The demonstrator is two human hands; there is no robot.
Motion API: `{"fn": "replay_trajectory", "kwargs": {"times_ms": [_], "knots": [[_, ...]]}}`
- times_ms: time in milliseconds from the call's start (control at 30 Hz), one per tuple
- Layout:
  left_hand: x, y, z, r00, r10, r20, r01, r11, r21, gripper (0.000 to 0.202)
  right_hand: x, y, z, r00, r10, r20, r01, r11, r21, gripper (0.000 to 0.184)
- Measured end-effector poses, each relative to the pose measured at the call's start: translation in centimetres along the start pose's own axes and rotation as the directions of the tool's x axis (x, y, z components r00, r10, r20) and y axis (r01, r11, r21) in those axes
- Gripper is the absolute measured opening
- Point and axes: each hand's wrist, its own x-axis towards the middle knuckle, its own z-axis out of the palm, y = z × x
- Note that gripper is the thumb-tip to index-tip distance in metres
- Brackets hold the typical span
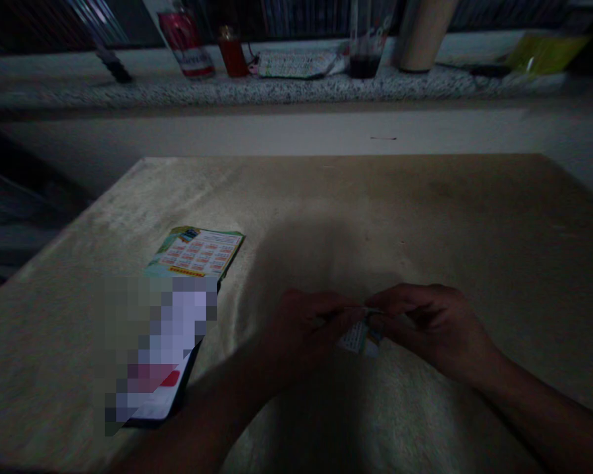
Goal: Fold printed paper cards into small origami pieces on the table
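Observation:
Over the middle front of the table, my left hand (306, 326) and my right hand (432, 322) meet, fingertips almost touching. Between them is a small piece of printed paper (358, 338), light with rows of text and a coloured part on its right. Both hands pinch its upper edge, and its lower part hangs below my fingers. Dim light hides whether it is folded or a single sheet. To the left of my left arm lies a phone (170, 395) with a lit screen, partly pixelated. Beyond it rests a printed calendar sheet (202, 250) with a green border.
The table (449, 217) has a beige cloth-like surface. Behind it, a speckled stone ledge (286, 91) carries a red can (186, 43), a small red bottle (234, 52), a patterned pouch (296, 65), a glass with dark liquid (364, 66), a beige cylinder (422, 36) and a yellow item (548, 52).

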Motion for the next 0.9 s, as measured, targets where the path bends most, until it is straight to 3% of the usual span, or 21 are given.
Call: {"fn": "replay_trajectory", "kwargs": {"times_ms": [67, 233, 367, 500, 667, 900], "knots": [[0.0, -0.2, 0.0, 0.999, 0.042, 0.002, -0.042, 0.999, 0.014, 0.022, 0.0, 0.1, 0.0, 1.000, 0.010, 0.022, -0.010, 1.000, -0.014, 0.005], [0.1, -0.3, 0.0, 0.999, -0.001, 0.041, 0.002, 1.000, -0.024, 0.024, 0.0, -0.1, 0.0, 1.000, 0.004, 0.026, -0.004, 1.000, -0.007, 0.009], [0.2, -0.2, 0.2, 1.000, 0.001, -0.004, -0.001, 1.000, 0.016, 0.028, 0.0, -0.3, -0.1, 1.000, 0.019, 0.003, -0.020, 0.999, 0.027, 0.007], [0.1, -0.2, 0.3, 0.995, -0.093, -0.022, 0.093, 0.995, -0.022, 0.026, 0.0, -0.4, -0.2, 0.999, 0.011, -0.044, -0.008, 0.998, 0.064, 0.009], [0.0, -0.5, 0.4, 0.995, -0.058, -0.079, 0.059, 0.998, 0.020, 0.028, 0.0, -0.3, 0.1, 0.993, 0.010, -0.118, -0.008, 1.000, 0.018, 0.012], [0.0, -0.6, 1.0, 0.984, -0.135, -0.118, 0.117, 0.982, -0.147, 0.025, 0.0, -0.2, 0.7, 0.985, 0.017, -0.169, -0.004, 0.997, 0.077, 0.015]]}}
